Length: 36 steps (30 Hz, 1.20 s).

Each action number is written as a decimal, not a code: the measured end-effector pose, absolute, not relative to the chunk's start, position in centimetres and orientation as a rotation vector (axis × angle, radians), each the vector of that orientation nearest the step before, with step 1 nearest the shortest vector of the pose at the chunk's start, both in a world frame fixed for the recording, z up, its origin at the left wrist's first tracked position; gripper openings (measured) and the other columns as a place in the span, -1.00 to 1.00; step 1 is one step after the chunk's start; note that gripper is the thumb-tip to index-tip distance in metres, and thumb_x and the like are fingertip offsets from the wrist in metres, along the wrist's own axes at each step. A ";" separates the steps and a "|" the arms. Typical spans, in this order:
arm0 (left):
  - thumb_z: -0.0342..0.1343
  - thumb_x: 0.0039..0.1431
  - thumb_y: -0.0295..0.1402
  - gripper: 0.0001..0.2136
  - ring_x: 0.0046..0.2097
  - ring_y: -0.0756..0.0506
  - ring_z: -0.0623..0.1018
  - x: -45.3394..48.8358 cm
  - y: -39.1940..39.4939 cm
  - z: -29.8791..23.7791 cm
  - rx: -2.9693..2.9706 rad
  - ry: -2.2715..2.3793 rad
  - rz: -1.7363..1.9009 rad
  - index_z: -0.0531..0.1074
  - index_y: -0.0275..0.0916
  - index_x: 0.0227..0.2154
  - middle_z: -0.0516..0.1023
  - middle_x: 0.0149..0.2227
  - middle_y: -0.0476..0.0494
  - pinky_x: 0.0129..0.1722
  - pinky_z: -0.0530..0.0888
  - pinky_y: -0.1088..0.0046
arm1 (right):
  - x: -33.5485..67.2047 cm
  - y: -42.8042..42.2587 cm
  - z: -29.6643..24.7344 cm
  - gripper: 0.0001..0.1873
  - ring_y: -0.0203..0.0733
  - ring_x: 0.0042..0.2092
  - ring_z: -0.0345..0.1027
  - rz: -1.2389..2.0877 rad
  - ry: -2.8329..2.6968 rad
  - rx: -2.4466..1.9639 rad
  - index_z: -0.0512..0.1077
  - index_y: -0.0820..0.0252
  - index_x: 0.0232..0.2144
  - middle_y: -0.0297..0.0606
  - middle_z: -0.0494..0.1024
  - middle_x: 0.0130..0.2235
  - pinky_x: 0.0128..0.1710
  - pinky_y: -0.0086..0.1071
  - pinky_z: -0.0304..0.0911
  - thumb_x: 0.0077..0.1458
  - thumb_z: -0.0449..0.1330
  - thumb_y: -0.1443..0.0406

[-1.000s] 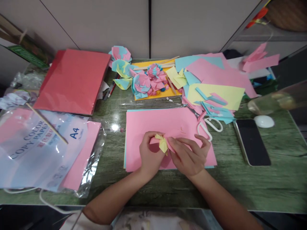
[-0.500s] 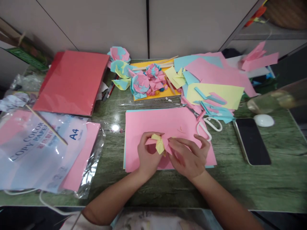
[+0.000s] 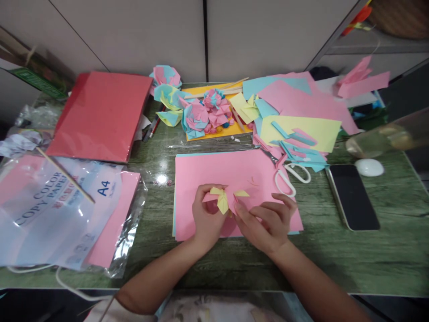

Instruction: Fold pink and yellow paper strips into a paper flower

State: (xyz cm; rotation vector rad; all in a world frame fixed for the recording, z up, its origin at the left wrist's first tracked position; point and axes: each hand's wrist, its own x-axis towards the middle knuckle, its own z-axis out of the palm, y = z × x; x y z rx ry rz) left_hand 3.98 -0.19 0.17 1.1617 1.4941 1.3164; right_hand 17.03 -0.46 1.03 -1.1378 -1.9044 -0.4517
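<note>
Between my hands is a folded paper flower (image 3: pixel 222 201) in yellow and pink, held over a stack of pink paper (image 3: pixel 214 170). My left hand (image 3: pixel 208 214) pinches its left side between thumb and fingers. At the right side, the thumb and index finger of my right hand (image 3: pixel 264 223) close on a pink petal, while the other fingers are bent and lifted. A yellow tip sticks out above that pinch. The underside of the flower is hidden by my hands. White-handled scissors (image 3: pixel 284 181) lie at the stack's right edge.
Several finished paper flowers (image 3: pixel 197 116) and a bundle of thin wires (image 3: pixel 214 146) lie behind the stack. Paper scraps (image 3: pixel 298 147), a phone (image 3: pixel 353 197) and a white mouse (image 3: pixel 369 167) are to the right. A copy paper pack (image 3: pixel 67 210) and red paper pack (image 3: pixel 103 116) occupy the left.
My right fingers have shifted down slightly on the flower, and a yellow tip now shows above them. My left hand keeps its hold, nearly still.
</note>
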 end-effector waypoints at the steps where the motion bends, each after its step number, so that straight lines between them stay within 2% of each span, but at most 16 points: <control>1: 0.21 -0.19 -0.50 -0.73 -0.29 -0.03 0.47 4.0 -0.2 0.2 1.155 1.486 1.322 0.34 -0.21 -0.35 0.47 -0.36 -0.01 -0.27 0.43 0.44 | 17.0 -0.4 1.0 -0.82 -0.36 -0.52 0.14 -0.465 -1.901 -1.131 0.41 0.01 -0.53 -0.50 0.31 -0.67 -0.24 -0.25 0.20 -0.25 0.32 0.35; 7: 0.19 -0.15 -0.51 -0.74 -0.25 -0.03 0.49 4.2 -0.3 0.2 1.118 1.429 1.355 0.33 -0.21 -0.34 0.48 -0.33 -0.03 -0.23 0.43 0.41 | 17.1 -0.6 1.0 -0.82 -0.37 -0.49 0.12 -0.438 -1.952 -1.109 0.43 -0.01 -0.48 -0.47 0.28 -0.63 -0.23 -0.23 0.19 -0.21 0.31 0.36; 13: 0.18 -0.12 -0.50 -0.77 -0.22 -0.04 0.49 4.3 -0.2 0.2 1.106 1.410 1.351 0.34 -0.21 -0.34 0.48 -0.32 -0.04 -0.18 0.42 0.38 | 17.2 -0.3 1.3 -0.83 -0.41 -0.50 0.11 -0.416 -1.973 -1.043 0.41 0.07 -0.51 -0.50 0.31 -0.61 -0.25 -0.28 0.20 -0.21 0.31 0.39; 17: 0.18 -0.12 -0.51 -0.77 -0.20 -0.05 0.48 4.1 0.1 0.4 1.105 1.380 1.333 0.33 -0.22 -0.34 0.48 -0.30 -0.05 -0.15 0.40 0.37 | 17.4 -0.2 0.9 -0.80 -0.40 -0.49 0.13 -0.353 -2.014 -0.981 0.42 0.13 -0.45 -0.47 0.32 -0.59 -0.28 -0.32 0.24 -0.20 0.30 0.42; 20: 0.20 -0.15 -0.48 -0.77 -0.24 -0.05 0.47 3.9 0.4 0.4 1.115 1.367 1.266 0.35 -0.22 -0.36 0.47 -0.33 -0.05 -0.21 0.41 0.40 | 17.3 -0.1 0.6 -0.78 -0.36 -0.45 0.21 -0.141 -1.960 -1.030 0.40 0.12 -0.38 -0.43 0.36 -0.54 -0.22 -0.27 0.27 -0.16 0.25 0.43; 23: 0.18 -0.13 -0.45 -0.82 -0.29 -0.04 0.46 3.6 0.7 0.0 1.028 1.276 1.210 0.36 -0.22 -0.39 0.45 -0.34 -0.05 -0.30 0.43 0.44 | 17.0 0.2 0.7 -0.71 -0.25 -0.29 0.33 0.261 -1.819 -1.133 0.34 0.12 -0.24 -0.31 0.45 -0.35 -0.18 -0.20 0.29 -0.10 0.17 0.40; 26: 0.14 -0.09 -0.45 -0.88 -0.28 -0.04 0.47 3.5 0.9 -0.4 0.901 1.170 1.175 0.36 -0.23 -0.42 0.45 -0.30 -0.07 -0.30 0.43 0.44 | 16.8 0.3 0.8 -0.69 -0.24 -0.26 0.36 0.459 -1.735 -1.288 0.33 0.14 -0.18 -0.27 0.49 -0.31 -0.25 -0.28 0.30 -0.05 0.13 0.39; 28: 0.13 -0.09 -0.45 -0.87 -0.29 -0.04 0.47 3.5 1.0 -0.5 0.878 1.184 1.148 0.37 -0.24 -0.41 0.46 -0.32 -0.08 -0.30 0.42 0.43 | 16.8 0.3 0.7 -0.74 -0.27 -0.30 0.38 0.403 -1.759 -1.364 0.37 0.12 -0.21 -0.32 0.52 -0.35 -0.22 -0.29 0.28 -0.04 0.14 0.38; 32: 0.13 -0.14 -0.49 -0.88 -0.36 -0.01 0.45 3.7 1.0 -0.4 0.893 1.272 1.162 0.38 -0.25 -0.44 0.46 -0.41 -0.03 -0.34 0.41 0.45 | 16.9 0.3 0.3 -0.78 -0.31 -0.35 0.43 0.086 -1.858 -1.341 0.42 0.11 -0.28 -0.40 0.57 -0.39 -0.08 -0.25 0.18 -0.07 0.19 0.38; 36: 0.09 -0.18 -0.58 -0.81 -0.31 -0.01 0.46 3.8 1.1 -0.2 0.909 1.273 1.162 0.39 -0.25 -0.43 0.47 -0.37 -0.04 -0.29 0.39 0.46 | 16.9 0.4 0.3 -0.78 -0.36 -0.41 0.46 -0.100 -1.875 -1.284 0.41 0.11 -0.32 -0.47 0.59 -0.44 -0.06 -0.29 0.16 -0.09 0.22 0.42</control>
